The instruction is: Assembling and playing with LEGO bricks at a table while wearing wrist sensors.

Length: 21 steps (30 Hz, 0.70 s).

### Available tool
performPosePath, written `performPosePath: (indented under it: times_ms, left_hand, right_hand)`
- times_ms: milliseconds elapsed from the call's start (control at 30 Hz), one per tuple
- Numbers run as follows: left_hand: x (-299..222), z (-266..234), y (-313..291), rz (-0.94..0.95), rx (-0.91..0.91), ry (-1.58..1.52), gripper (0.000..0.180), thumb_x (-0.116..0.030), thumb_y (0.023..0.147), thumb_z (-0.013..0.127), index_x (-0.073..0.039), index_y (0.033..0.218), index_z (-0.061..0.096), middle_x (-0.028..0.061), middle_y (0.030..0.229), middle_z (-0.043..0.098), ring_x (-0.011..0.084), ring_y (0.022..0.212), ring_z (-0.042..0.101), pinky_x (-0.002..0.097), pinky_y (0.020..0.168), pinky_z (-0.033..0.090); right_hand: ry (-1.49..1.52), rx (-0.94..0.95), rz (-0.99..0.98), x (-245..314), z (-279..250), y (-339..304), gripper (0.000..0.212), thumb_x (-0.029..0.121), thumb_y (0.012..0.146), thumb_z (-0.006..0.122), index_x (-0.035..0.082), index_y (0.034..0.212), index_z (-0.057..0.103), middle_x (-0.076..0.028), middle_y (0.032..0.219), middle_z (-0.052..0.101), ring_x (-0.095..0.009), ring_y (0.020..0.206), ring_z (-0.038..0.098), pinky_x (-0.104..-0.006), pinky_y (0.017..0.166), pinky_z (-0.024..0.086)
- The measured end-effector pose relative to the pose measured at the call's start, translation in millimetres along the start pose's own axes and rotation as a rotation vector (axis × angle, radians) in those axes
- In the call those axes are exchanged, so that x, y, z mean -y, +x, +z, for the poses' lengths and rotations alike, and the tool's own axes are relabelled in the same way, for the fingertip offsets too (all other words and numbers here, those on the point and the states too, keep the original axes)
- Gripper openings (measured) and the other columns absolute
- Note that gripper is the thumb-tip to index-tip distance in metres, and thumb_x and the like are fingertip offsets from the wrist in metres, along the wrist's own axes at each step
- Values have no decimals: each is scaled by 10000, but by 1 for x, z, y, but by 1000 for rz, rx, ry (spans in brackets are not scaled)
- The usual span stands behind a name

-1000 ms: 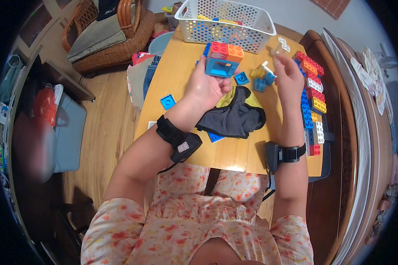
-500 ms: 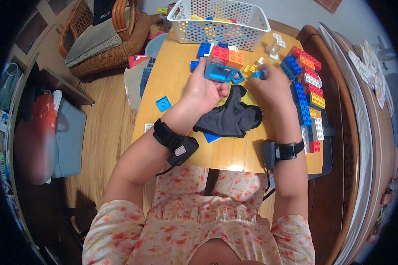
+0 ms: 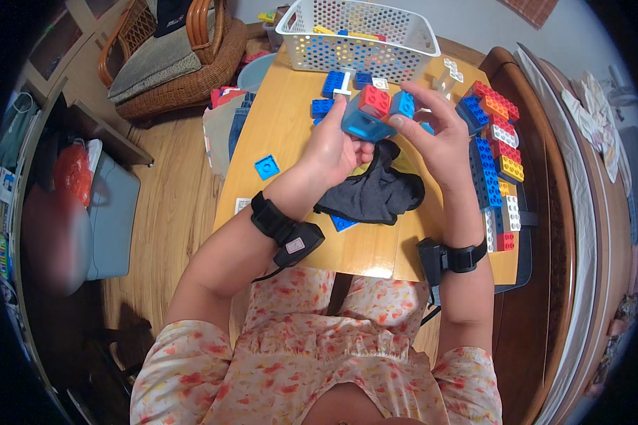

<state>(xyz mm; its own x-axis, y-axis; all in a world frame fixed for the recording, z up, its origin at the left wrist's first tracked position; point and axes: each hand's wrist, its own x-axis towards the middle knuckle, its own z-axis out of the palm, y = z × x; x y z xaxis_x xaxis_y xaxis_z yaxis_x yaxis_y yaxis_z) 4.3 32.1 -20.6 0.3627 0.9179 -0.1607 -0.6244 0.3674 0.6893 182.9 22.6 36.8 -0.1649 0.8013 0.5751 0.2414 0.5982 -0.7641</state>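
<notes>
My left hand (image 3: 327, 154) is closed around a hollow blue frame block (image 3: 361, 129), held up above the table. On top of the block sits a red brick (image 3: 374, 101). Between thumb and fingers, my right hand (image 3: 443, 142) grips a small blue brick (image 3: 403, 104) at the block's right end, right beside the red one. Whether it is pressed on cannot be told, and no orange brick shows there. Below both hands lies a dark grey cloth (image 3: 376, 191), with a blue piece (image 3: 342, 223) partly under it.
A white perforated basket (image 3: 354, 53) holding bricks stands at the table's far edge. Joined bricks in several colours (image 3: 485, 170) line the right side. A blue square piece (image 3: 267, 167) lies at left; blue bricks (image 3: 322, 108) and clear pieces (image 3: 446, 76) are farther back.
My right hand has come up and left from the table beside the frame block, with a blue brick in it. The orange brick seen on the block before is out of sight.
</notes>
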Motion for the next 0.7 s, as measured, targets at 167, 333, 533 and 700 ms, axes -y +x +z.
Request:
performPosePath:
  times_ms: [167, 333, 533, 700]
  left_hand:
    - [-1, 4, -2, 3, 20, 15, 572, -593, 1017, 227, -158, 1223, 536, 75, 918, 652, 168, 600, 526, 289, 537, 411]
    - [-2, 6, -4, 1, 11, 32, 574, -602, 1014, 241, -157, 1226, 536, 71, 921, 646, 164, 607, 521, 288, 547, 403]
    - [0, 11, -5, -13, -79, -1, 561, -613, 1005, 308, -140, 1116, 588, 35, 838, 599, 159, 567, 458, 312, 528, 389]
    - [0, 8, -4, -38, -77, 12, 571, -616, 1005, 282, -150, 1172, 567, 66, 873, 622, 159, 572, 464, 301, 530, 381]
  right_hand:
    - [-85, -21, -65, -2, 1, -1, 461, 172, 744, 820, 60, 1171, 688, -91, 1053, 679, -177, 921, 621, -300, 809, 494]
    - [-32, -70, -53, -7, 4, -3, 454, 169, 753, 818, 67, 1177, 693, -92, 1063, 687, -167, 925, 619, -297, 818, 493]
    - [-22, -75, -47, -5, 6, -4, 453, 162, 760, 816, 64, 1185, 691, -70, 1039, 685, -142, 913, 613, -284, 823, 494]
    - [35, -49, 6, -4, 8, -4, 465, 160, 758, 817, 71, 1195, 686, -66, 1027, 689, -136, 903, 612, -289, 823, 499]
